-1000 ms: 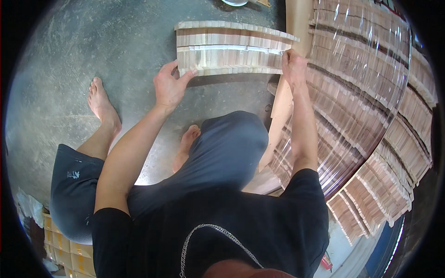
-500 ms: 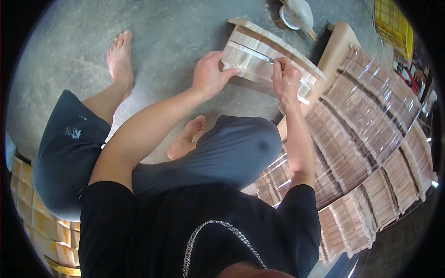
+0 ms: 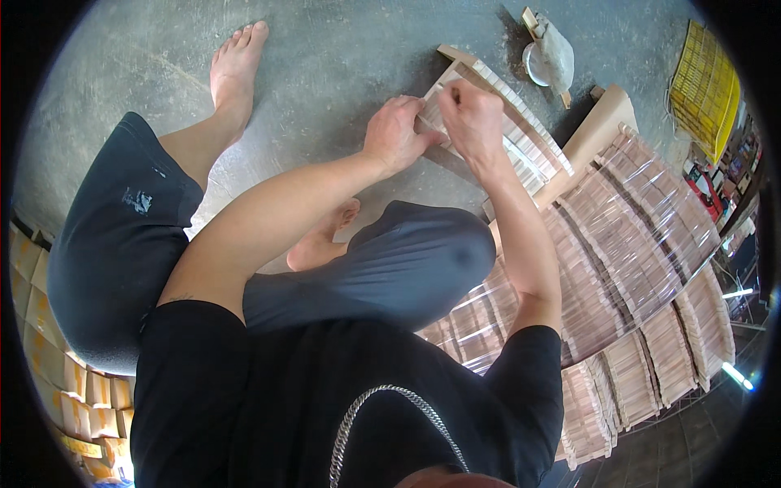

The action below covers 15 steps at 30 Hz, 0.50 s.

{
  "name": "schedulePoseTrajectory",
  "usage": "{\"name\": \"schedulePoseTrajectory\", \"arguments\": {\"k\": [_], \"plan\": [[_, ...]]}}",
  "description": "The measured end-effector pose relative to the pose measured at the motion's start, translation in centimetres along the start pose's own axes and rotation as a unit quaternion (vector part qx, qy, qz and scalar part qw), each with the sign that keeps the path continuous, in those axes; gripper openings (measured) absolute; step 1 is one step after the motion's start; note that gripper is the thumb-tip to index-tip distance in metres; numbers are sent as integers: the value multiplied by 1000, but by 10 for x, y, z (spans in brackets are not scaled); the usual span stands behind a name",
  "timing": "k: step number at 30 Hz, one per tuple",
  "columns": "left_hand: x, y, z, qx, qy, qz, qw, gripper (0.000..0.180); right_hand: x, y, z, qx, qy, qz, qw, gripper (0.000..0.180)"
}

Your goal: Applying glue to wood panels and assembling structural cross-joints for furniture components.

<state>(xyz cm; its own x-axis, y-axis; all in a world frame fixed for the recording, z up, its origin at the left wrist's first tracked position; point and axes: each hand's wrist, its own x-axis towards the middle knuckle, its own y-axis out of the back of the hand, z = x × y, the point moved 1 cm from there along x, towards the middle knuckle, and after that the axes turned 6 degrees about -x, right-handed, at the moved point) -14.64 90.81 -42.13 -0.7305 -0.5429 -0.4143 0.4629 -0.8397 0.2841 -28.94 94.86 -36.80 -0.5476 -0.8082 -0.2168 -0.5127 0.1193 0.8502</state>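
Item: one curved bundle of pale, narrow wooden slats (image 3: 527, 137) set side by side, a shiny whitish strip along its upper face. Location: above the grey concrete floor (image 3: 342, 49), beyond your bent right knee, its right end at a long tan board (image 3: 600, 124); whether it touches the floor, you cannot tell from this view.

Left hand (image 3: 396, 134): at the bundle's near left corner, thumb and fingers apart around it; how firmly they press, you cannot tell.

Right hand (image 3: 472, 118): over the left part of the bundle, fingers curled tight together, clamped on a small dark-brown object (image 3: 457, 96), mostly hidden in your fist.

Right of the board: rows of stacked brownish slat bundles (image 3: 643, 370), partly covered by a sheet of clear, glossy plastic film (image 3: 626, 236).

Beyond the bundle: a round white dish (image 3: 534, 65) with a crumpled greyish-white bag (image 3: 556, 58) against it.

Far right: a yellow lattice-sided plastic crate (image 3: 706, 93).

Far left, behind your left leg: stacked tan cardboard boxes (image 3: 77, 415).

Left, forward: your bare left foot (image 3: 236, 69), flat on the floor.
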Motion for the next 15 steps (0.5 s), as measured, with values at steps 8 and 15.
{"name": "schedulePoseTrajectory", "arguments": {"k": [8, 15], "plan": [[3, 10, 18, -15, 76, -71, 994, 45, 32, -15, -18, -64, 70, -53, 994, 26], [1, 9, 10, -22, 20, -26, 999, 54, -21, 47, 34, 293, -211, -46, 931, 24]]}}
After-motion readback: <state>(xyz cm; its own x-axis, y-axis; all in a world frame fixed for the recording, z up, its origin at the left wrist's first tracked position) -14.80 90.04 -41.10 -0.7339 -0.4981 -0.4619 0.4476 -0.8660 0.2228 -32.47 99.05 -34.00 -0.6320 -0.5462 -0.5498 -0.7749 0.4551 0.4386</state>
